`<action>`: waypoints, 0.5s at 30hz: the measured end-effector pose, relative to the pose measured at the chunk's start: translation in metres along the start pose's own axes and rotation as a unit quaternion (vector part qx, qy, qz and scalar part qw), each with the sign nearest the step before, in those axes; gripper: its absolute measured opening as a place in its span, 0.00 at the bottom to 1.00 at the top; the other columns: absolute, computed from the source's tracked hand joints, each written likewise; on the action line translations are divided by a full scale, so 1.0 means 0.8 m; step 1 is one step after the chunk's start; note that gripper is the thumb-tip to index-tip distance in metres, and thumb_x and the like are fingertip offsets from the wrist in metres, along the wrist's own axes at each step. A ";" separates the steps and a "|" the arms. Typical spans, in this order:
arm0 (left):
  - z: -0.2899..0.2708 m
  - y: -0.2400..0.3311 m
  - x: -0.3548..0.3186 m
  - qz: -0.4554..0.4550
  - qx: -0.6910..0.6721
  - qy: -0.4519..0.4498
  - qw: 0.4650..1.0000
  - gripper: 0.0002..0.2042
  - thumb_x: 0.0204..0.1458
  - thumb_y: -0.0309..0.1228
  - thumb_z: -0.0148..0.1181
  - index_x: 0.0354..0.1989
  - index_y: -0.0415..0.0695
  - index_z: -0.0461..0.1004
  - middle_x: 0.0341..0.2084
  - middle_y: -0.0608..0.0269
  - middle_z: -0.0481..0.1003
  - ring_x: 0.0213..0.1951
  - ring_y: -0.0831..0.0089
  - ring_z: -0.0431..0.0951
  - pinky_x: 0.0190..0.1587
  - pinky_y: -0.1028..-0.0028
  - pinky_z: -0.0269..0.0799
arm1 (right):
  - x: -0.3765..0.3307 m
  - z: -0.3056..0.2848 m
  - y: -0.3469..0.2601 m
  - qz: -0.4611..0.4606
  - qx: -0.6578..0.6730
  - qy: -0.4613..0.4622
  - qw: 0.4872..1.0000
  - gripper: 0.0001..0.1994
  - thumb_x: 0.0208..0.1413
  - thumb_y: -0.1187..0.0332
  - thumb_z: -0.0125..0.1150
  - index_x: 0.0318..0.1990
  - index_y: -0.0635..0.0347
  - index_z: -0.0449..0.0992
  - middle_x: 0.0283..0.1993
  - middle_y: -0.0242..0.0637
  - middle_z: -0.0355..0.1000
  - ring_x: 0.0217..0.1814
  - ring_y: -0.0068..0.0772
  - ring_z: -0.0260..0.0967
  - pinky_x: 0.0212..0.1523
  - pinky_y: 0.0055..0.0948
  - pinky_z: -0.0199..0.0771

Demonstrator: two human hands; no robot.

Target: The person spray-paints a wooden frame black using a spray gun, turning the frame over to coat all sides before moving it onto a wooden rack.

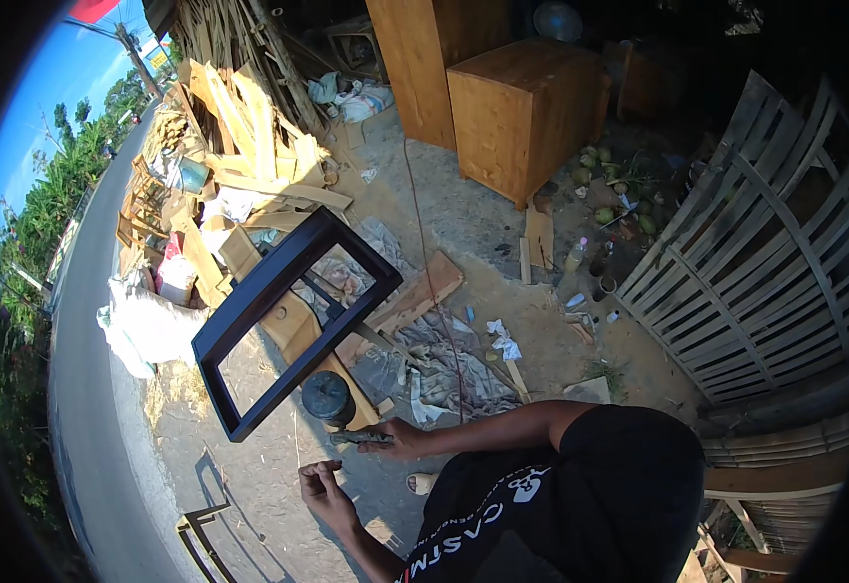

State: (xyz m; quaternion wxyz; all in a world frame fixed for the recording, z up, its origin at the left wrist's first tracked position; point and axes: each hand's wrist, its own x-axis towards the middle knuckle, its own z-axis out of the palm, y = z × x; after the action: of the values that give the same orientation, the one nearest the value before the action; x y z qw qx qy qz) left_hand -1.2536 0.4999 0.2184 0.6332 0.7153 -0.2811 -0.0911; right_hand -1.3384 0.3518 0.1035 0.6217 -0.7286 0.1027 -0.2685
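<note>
Gripping a dark brush (pixel 358 438), right hand (pixel 400 440) beside lidded paint can (pixel 327 396); left hand (pixel 322 483) loosely curled, empty.

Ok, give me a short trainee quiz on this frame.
1. True or false: the right hand holds a dark tool.
2. What stands just beyond that tool? A) a round dark can B) a red bucket C) a glass jug
3. Fill in: the open rectangular frame is ____ in colour.
Key: 1 true; 2 A; 3 black.
</note>
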 end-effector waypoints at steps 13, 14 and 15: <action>-0.021 -0.051 -0.037 -0.016 0.077 0.056 0.995 0.20 0.70 0.36 0.49 0.24 0.37 0.71 0.19 0.61 0.75 0.26 0.76 0.72 0.35 0.73 0.68 | -0.013 0.003 0.014 -0.014 -0.031 -0.072 0.997 0.14 0.63 0.63 0.63 0.54 0.57 0.79 0.28 0.33 0.79 0.21 0.21 0.71 0.27 0.28 0.71; -0.024 -0.054 -0.040 -0.020 0.093 0.072 0.993 0.20 0.70 0.35 0.49 0.25 0.37 0.71 0.19 0.61 0.75 0.26 0.76 0.72 0.36 0.73 0.68 | -0.013 0.006 0.018 -0.019 -0.033 -0.073 0.997 0.14 0.63 0.63 0.63 0.54 0.57 0.79 0.28 0.33 0.79 0.21 0.21 0.71 0.27 0.28 0.71; -0.027 -0.057 -0.042 -0.020 0.065 0.081 0.994 0.17 0.69 0.34 0.51 0.27 0.38 0.70 0.20 0.61 0.74 0.27 0.76 0.72 0.38 0.73 0.69 | -0.015 0.009 0.021 0.005 -0.022 -0.091 0.996 0.14 0.63 0.64 0.62 0.53 0.57 0.79 0.30 0.33 0.80 0.23 0.20 0.72 0.28 0.27 0.73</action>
State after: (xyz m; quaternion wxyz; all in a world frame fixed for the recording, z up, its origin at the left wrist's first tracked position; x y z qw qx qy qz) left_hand -1.2577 0.5376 0.1709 0.6044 0.7652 -0.2200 -0.0271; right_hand -1.3414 0.3605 0.0837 0.6137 -0.7628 0.0550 -0.1962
